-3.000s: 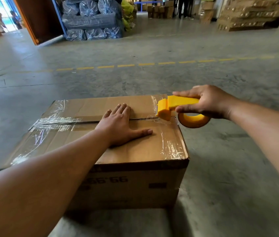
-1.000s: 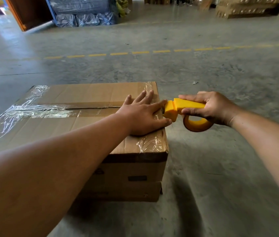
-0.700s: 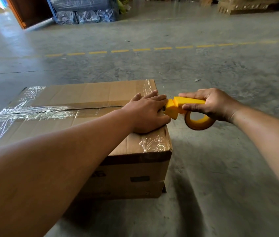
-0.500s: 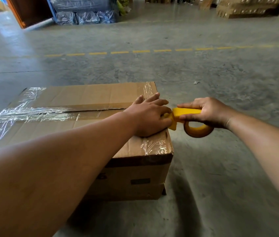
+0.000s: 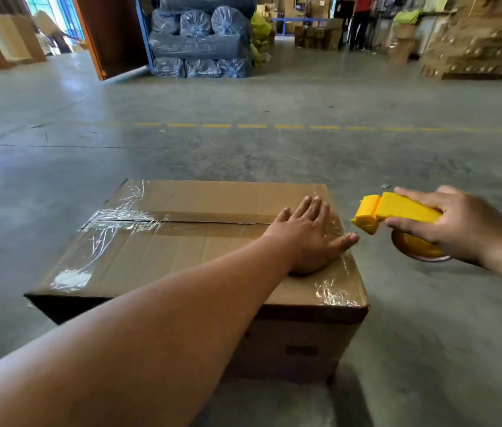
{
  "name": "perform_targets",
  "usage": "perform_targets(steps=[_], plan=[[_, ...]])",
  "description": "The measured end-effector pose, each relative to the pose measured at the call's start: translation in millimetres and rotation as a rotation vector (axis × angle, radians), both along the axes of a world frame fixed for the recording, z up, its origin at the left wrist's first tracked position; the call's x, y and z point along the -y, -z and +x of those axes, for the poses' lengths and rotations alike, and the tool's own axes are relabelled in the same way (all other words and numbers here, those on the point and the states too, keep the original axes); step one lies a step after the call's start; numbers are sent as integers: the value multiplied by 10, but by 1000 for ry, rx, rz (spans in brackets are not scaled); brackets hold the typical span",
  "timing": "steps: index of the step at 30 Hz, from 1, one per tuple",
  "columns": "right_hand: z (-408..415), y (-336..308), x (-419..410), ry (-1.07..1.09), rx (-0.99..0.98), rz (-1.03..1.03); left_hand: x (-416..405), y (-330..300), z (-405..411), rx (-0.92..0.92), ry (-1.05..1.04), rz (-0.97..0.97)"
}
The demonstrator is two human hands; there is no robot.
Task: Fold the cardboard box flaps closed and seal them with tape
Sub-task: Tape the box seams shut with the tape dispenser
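Note:
A brown cardboard box (image 5: pixel 200 251) sits on the concrete floor with its top flaps folded shut. Clear tape (image 5: pixel 120 218) runs along the middle seam and shines at the left and right ends. My left hand (image 5: pixel 308 238) lies flat, fingers spread, on the right end of the top, over the seam. My right hand (image 5: pixel 459 226) grips a yellow tape dispenser (image 5: pixel 394 212) in the air just right of the box, its head pointing at the box edge, a small gap away from my left thumb. The tape roll (image 5: pixel 413 249) hangs under my fingers.
Bare concrete floor (image 5: pixel 274 161) surrounds the box, with a dashed yellow line (image 5: pixel 253 126) beyond it. Plastic-wrapped bales (image 5: pixel 200 41) and an orange door stand far back. Stacked cartons (image 5: pixel 483 41) fill the far right. A person (image 5: pixel 360 20) stands in the distance.
My right hand has pulled the dispenser up and to the right, away from the box's right edge. My left hand has flattened on the taped end. The camera has tilted up.

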State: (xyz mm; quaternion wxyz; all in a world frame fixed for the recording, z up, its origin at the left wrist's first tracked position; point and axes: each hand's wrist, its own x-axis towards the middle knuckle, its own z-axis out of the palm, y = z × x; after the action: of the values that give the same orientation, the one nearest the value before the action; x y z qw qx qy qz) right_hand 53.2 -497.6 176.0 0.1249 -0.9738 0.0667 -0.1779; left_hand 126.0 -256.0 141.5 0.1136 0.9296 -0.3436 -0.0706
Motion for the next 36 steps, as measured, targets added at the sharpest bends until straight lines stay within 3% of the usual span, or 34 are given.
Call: perform_targets(steps=[15, 21, 23, 25, 26, 28, 30, 32, 33, 36], plan=[[457, -377, -1634, -253, -37, -27, -2633, -30, 560, -15, -463, 191], [516, -253, -1933, -217, -90, -21, -2938, 17, 528, -49, -504, 174], [485, -266, -1954, -194, -81, 19, -2913, 24, 530, 30, -505, 186], [446, -291, -1981, -190, -61, 63, -2792, -29, 504, 183, -457, 56], [430, -301, -1998, -190, -41, 91, -2681, -83, 476, 202, -432, -98], [405, -322, -2038, -194, 8, 146, -2381, -226, 414, -37, -414, -535], [378, -349, -2067, -201, 46, 194, -2072, -376, 369, -584, -454, -872], [342, -403, -2061, -201, 76, 218, -1862, -493, 330, -1051, -451, -934], [318, -434, -2039, -197, 87, 222, -1773, -521, 311, -1189, -416, -914], [225, -492, -1913, -176, 105, 228, -1536, -538, 283, -1290, -303, -935]])
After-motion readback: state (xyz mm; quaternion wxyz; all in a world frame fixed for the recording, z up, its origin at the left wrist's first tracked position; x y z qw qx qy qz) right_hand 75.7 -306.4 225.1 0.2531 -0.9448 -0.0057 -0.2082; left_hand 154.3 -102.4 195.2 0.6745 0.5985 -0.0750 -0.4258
